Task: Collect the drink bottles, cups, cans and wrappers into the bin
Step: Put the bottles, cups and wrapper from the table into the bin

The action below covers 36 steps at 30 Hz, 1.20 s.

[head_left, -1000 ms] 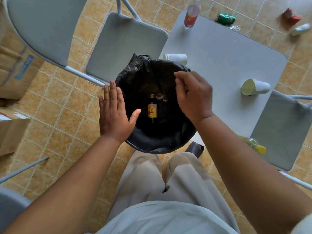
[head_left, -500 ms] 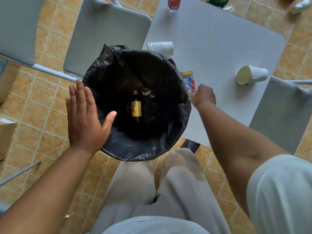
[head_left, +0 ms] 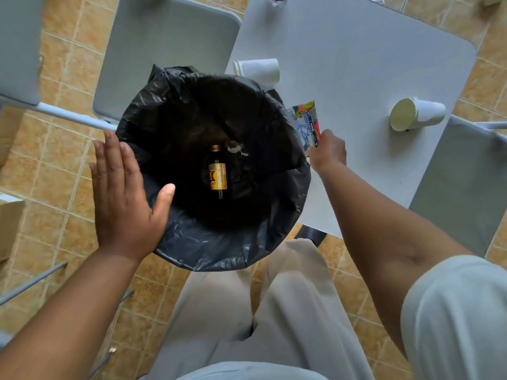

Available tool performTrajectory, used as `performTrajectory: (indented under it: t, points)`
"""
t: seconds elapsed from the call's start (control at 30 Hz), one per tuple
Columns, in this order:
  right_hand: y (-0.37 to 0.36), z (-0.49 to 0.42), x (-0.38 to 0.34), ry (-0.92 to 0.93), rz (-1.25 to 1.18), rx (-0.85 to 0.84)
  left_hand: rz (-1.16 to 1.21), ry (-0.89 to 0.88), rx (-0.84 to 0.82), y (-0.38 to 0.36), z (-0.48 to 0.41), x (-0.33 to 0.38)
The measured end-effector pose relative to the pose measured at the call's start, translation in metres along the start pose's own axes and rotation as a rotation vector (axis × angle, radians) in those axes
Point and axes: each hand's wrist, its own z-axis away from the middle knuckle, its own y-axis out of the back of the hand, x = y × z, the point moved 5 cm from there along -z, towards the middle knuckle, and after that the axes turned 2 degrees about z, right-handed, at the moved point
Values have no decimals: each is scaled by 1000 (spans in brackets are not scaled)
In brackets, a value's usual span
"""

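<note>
Wrapper, colourful and printed, pinched upright

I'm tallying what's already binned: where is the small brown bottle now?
In the head view, the brown bottle lies at the bottom of the black-lined bin, near centre, between the left hand and the right hand.

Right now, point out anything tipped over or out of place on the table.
Two white paper cups lie tipped on their sides: one by the bin, one near the table's right edge.
</note>
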Motion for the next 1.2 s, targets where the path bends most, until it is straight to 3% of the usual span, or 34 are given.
performTrajectory:
  t: [0.13,0.33,0.4,0.5,0.57,0.67,0.87,1.2]
  points:
    - [37,27,-13,84,-190,102,-12,9,-22,2,0,1]
    - [137,104,-40,346,-503,440,-36,38,-97,0,-1,4]
    - [161,140,-58,509,-609,404,-41,40,-104,3,1,3]
    - [174,176,-87,664,-714,208,-41,40,-115,4,0,2]
    - [164,194,-104,721,-634,118,-21,30,-118,4,-1,1]
    - [132,215,-127,808,-330,78,-21,36,-113,4,1,-3]
    - [77,212,-140,710,231,-142,-3,27,-116,3,-1,2]
    - [132,188,-176,812,-51,193,-7,31,-122,3,0,0]
